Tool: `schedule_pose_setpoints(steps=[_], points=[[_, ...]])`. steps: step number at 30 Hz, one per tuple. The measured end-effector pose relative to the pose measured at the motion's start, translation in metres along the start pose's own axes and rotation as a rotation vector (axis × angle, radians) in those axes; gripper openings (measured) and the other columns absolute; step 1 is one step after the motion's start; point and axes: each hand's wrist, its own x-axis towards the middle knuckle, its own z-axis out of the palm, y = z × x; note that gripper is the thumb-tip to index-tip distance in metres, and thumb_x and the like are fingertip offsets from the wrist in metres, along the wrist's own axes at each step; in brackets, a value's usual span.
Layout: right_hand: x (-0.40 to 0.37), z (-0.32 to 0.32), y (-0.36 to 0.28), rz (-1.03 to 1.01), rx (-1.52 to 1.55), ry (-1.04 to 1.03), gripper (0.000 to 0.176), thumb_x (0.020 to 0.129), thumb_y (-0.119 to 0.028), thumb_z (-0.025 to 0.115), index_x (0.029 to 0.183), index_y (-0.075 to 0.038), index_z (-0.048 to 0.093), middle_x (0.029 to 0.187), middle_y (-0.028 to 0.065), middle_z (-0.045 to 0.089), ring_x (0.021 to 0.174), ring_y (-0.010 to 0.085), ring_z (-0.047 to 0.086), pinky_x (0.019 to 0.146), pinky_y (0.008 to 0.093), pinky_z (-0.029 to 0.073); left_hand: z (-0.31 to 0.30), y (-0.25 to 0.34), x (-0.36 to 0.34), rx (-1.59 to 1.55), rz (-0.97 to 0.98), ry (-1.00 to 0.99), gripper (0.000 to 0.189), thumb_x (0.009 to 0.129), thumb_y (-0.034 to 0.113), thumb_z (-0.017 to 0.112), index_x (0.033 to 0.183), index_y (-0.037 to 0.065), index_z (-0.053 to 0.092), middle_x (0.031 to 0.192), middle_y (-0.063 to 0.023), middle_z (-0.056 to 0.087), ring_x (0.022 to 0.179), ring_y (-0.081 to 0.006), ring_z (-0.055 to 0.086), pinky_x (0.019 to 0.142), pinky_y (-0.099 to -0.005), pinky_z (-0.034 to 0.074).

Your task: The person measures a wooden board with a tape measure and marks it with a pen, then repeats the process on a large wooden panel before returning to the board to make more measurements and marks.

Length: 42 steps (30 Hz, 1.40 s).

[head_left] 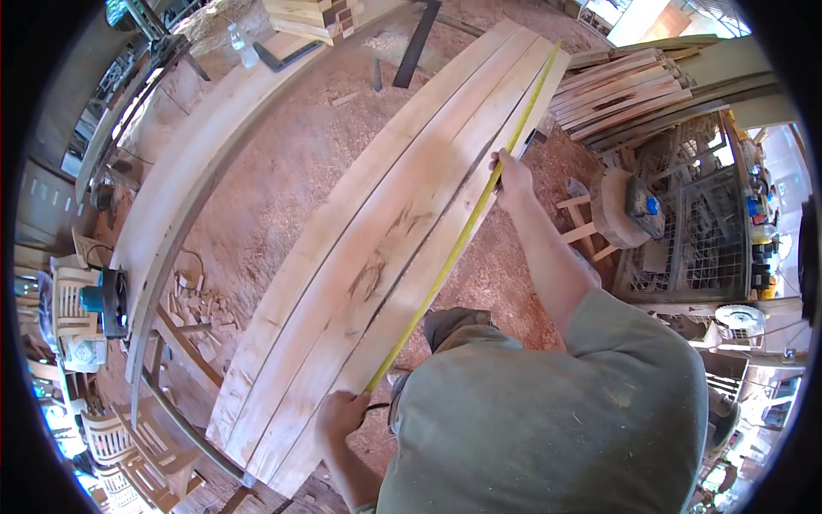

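Observation:
Several long wooden planks (377, 248) lie side by side, forming a wide slab with dark grain marks and narrow gaps between the boards. A yellow tape measure (454, 255) is stretched along the right-hand plank, reaching almost to its far end. At the near end of the tape, my left hand (342, 415) is closed around it by the plank's edge; the tape's case is not clearly visible. Farther up, my right hand (512, 178) grips the tape against the same edge, fingers bent around it. A small dark object (536, 137) sits beside the plank beyond my right hand.
Left of the slab runs another long board (197, 163), carrying a dark angled tool (289, 55) and a clear bottle (242, 47). Stacked timber (621, 92) lies far right, near a wooden stool (612, 210) and wire cage (693, 231). Reddish sawdust (282, 184) covers the ground.

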Motion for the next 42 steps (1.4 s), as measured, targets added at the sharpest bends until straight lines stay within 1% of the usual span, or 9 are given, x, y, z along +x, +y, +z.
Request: schedule_pose_setpoints(steps=[8,10,21,29,31,33,34,38,42], points=[[0.021,-0.004,0.021,0.071,0.017,0.023,0.026,0.096,-0.029,0.053,0.087,-0.007,0.063,0.070,0.0047,0.059,0.049,0.0148,0.047,0.042,0.0309,0.034,-0.022,0.097,0.037,0.066,0.167,0.084,0.048,0.081,0.040,0.054,0.075,-0.004,0.069,0.070,-0.0240,0.064,0.073,-0.0345,0.067,0.073,-0.0428,0.051],[0.022,-0.002,0.015,0.074,0.041,-0.003,0.026,0.096,-0.027,0.052,0.086,-0.005,0.062,0.070,0.0065,0.059,0.046,0.0155,0.046,0.040,0.0314,0.035,-0.027,0.108,0.039,0.053,0.162,0.002,0.047,0.083,0.037,0.050,0.084,-0.006,0.070,0.090,-0.0305,0.065,0.091,-0.0438,0.064,0.087,-0.0469,0.048],[0.028,-0.009,0.030,0.061,0.034,-0.022,0.026,0.096,-0.029,0.055,0.086,-0.006,0.062,0.067,0.0047,0.058,0.050,0.0165,0.052,0.040,0.0316,0.038,-0.036,0.135,0.045,0.192,0.213,-0.010,0.048,0.086,0.036,0.046,0.088,-0.005,0.070,0.099,-0.0302,0.064,0.097,-0.0428,0.062,0.091,-0.0468,0.047],[0.003,-0.006,0.033,0.051,-0.009,-0.014,0.025,0.094,-0.028,0.058,0.090,-0.004,0.063,0.070,0.0044,0.058,0.053,0.0169,0.053,0.046,0.0315,0.043,-0.027,0.054,0.019,0.149,0.120,-0.055,0.054,0.088,0.044,0.048,0.099,-0.005,0.067,0.109,-0.0295,0.063,0.103,-0.0422,0.060,0.091,-0.0476,0.047],[-0.020,-0.005,0.035,0.026,-0.049,0.013,0.030,0.095,-0.035,0.058,0.094,-0.005,0.063,0.072,0.0045,0.058,0.057,0.0167,0.054,0.050,0.0302,0.044,-0.010,-0.012,0.026,0.020,-0.089,0.009,0.056,0.086,0.050,0.054,0.102,-0.002,0.068,0.112,-0.0281,0.063,0.108,-0.0407,0.060,0.094,-0.0457,0.047],[-0.033,-0.017,0.055,-0.114,-0.091,-0.026,0.049,0.099,-0.050,0.046,0.092,-0.004,0.059,0.066,0.0024,0.052,0.054,0.0146,0.050,0.046,0.0294,0.040,0.002,-0.063,0.007,-0.065,-0.199,0.120,0.055,0.080,0.048,0.063,0.100,-0.003,0.069,0.102,-0.0264,0.067,0.099,-0.0392,0.065,0.087,-0.0444,0.050],[-0.052,-0.014,0.055,-0.115,-0.051,-0.004,0.051,0.099,-0.051,0.044,0.091,-0.004,0.059,0.063,0.0017,0.050,0.050,0.0140,0.048,0.044,0.0284,0.037,0.013,-0.089,-0.005,-0.067,-0.137,0.302,0.047,0.079,0.043,0.067,0.085,-0.002,0.072,0.073,-0.0207,0.068,0.073,-0.0306,0.067,0.069,-0.0426,0.052],[-0.090,-0.017,0.073,-0.144,-0.098,-0.115,0.053,0.099,-0.052,0.042,0.089,-0.003,0.058,0.057,-0.0001,0.045,0.039,0.0128,0.040,0.038,0.0253,0.031,0.028,-0.141,-0.058,-0.392,-0.301,0.409,0.040,0.072,0.034,0.076,0.083,-0.005,0.072,0.067,-0.0122,0.067,0.063,-0.0181,0.062,0.059,-0.0352,0.050],[-0.136,-0.007,0.084,-0.335,-0.273,-0.182,0.051,0.100,-0.049,0.043,0.092,0.000,0.059,0.059,0.0004,0.048,0.042,0.0110,0.041,0.039,0.0257,0.031,0.045,-0.167,-0.085,-0.460,-0.295,0.547,0.043,0.070,0.031,0.077,0.087,-0.007,0.070,0.071,-0.0148,0.067,0.065,-0.0199,0.063,0.061,-0.0350,0.050]])
